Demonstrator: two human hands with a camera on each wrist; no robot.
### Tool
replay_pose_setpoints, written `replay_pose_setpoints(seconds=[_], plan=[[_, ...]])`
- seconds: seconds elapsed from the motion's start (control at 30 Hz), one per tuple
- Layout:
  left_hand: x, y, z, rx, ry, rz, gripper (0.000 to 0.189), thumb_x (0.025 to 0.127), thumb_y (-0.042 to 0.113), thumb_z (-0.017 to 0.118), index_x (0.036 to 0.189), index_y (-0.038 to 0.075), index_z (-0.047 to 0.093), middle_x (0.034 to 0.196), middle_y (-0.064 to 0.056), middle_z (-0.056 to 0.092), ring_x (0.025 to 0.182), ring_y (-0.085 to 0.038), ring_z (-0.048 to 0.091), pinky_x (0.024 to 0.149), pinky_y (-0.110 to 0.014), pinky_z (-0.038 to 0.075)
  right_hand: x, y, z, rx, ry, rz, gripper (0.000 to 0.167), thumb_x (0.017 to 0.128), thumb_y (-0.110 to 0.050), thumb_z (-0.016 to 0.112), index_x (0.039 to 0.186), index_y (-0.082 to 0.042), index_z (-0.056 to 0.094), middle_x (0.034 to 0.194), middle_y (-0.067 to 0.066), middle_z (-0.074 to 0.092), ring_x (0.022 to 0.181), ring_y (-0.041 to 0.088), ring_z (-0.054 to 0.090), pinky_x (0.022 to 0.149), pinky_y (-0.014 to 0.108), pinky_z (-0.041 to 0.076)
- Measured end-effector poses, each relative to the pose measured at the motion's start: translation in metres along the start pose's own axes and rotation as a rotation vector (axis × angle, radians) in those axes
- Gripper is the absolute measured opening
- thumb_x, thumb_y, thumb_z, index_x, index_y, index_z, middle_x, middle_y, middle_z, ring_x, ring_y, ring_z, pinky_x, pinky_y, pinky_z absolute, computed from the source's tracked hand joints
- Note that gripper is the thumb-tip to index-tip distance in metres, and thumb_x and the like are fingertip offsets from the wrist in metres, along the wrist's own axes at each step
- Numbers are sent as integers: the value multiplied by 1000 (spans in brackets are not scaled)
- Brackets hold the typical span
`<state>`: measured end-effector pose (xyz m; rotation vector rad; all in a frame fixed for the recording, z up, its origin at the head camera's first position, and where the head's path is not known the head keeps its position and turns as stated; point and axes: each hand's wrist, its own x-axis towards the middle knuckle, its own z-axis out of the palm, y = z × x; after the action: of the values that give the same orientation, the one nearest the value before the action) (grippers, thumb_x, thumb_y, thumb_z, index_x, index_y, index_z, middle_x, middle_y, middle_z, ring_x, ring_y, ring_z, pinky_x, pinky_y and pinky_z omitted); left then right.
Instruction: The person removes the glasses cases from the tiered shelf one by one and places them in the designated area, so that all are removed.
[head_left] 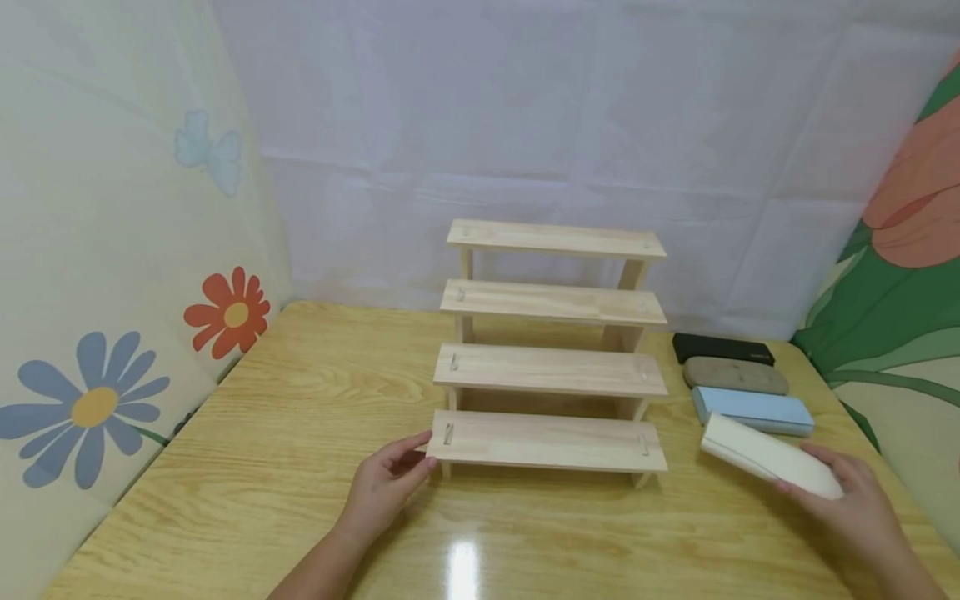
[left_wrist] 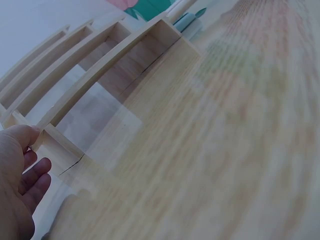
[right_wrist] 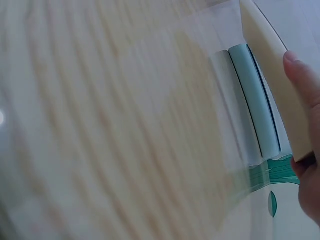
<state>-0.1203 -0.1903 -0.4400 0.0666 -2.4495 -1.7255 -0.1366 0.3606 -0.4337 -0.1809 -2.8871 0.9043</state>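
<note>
A four-tier wooden display stand (head_left: pixel 551 367) of pale wood stands on the table. My left hand (head_left: pixel 386 483) pinches the left end of its lowest shelf between thumb and fingers; in the left wrist view the thumb (left_wrist: pixel 22 134) lies at the shelf's corner. To the right of the stand, my right hand (head_left: pixel 855 492) grips a cream-white glasses case (head_left: pixel 768 454) by its right end. The case is tilted, its left end higher, and shows up close in the right wrist view. Just behind it lies a light-blue glasses case (head_left: pixel 753 408).
Behind the blue case are a taupe glasses case (head_left: pixel 735 376) and a black glasses case (head_left: pixel 723 348), lined up at the back right of the table (head_left: pixel 300 400). Pale cloth (head_left: pixel 540 108) hangs behind, with flower-printed cloth at both sides.
</note>
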Motion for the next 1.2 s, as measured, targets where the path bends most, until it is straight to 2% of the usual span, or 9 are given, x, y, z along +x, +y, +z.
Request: replay_pose_setpoints(seconds=[0.17,0.4,0.7,1.2], plan=[[0,0,0,1,2,-11,35,85,8,75,119,3,68,111,-16,71,86,-2,64,75,-15,55,0,2,3,6,-27,39,85,88,-45,71,144,8,35,140,41,28,123,56,28,97,68,26],[1,-1,0,14,13,-9,34,84,6,74,118,3,69,110,-16,72,85,-1,63,75,-16,55,2,7,6,-16,-51,59,88,87,-48,70,144,9,35,140,42,29,123,57,28,94,67,29],[0,1,0,7,6,13,35,85,8,75,119,3,68,111,-16,71,87,-2,64,76,-16,55,5,7,7,-22,-87,49,89,88,-49,69,145,8,33,139,41,29,123,55,30,94,65,30],[1,-1,1,7,5,-22,35,85,7,74,119,4,68,113,-15,71,87,-2,63,77,-15,55,12,17,7,-39,-141,-6,89,89,-45,69,146,10,30,140,43,30,125,58,27,96,69,29]])
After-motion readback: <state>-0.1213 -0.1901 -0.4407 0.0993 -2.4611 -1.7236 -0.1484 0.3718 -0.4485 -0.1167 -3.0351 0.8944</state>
